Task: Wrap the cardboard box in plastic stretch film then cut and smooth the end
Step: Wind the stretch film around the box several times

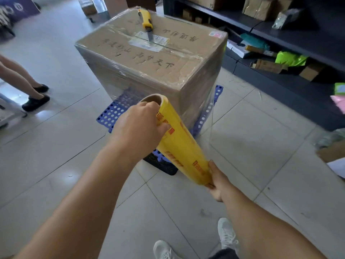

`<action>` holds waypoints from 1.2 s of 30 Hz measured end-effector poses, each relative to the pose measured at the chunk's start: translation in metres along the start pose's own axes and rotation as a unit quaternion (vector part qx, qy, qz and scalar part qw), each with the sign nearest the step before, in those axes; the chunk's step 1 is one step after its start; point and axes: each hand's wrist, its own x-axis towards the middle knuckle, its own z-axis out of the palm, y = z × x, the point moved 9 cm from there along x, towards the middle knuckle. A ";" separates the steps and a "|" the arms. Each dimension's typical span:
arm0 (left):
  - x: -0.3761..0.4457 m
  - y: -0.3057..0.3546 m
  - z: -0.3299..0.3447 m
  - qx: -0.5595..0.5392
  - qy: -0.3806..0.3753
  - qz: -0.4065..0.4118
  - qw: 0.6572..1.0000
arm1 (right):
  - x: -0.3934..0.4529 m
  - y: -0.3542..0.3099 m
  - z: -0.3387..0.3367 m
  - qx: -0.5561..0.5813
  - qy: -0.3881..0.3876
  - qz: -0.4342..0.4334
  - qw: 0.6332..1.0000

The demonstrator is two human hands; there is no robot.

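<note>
The box [149, 58] stands on a pallet [112, 113] on the floor [56, 146], just beyond the fingers [164, 127] of the left hand [140, 124]. A knife [146, 20] lies on the box. The roll [179, 141] slants between both hands, the right hand [217, 181] nearer. Shelves [280, 34] stand right of the box.

The bystander's legs [22, 79] are cut off at the left edge; shelf parcels [268, 66] perhaps blurred.
</note>
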 end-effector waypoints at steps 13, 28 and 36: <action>0.009 -0.068 -0.018 0.024 -0.008 0.092 0.995 | -0.022 0.043 0.071 0.027 0.053 -0.021 0.998; 0.060 -0.129 -0.021 -0.030 -0.028 0.202 0.978 | 0.010 0.062 0.170 0.164 0.100 -0.020 0.981; 0.081 -0.138 -0.020 -0.038 -0.058 0.282 0.957 | 0.014 0.063 0.197 0.210 0.133 -0.022 0.968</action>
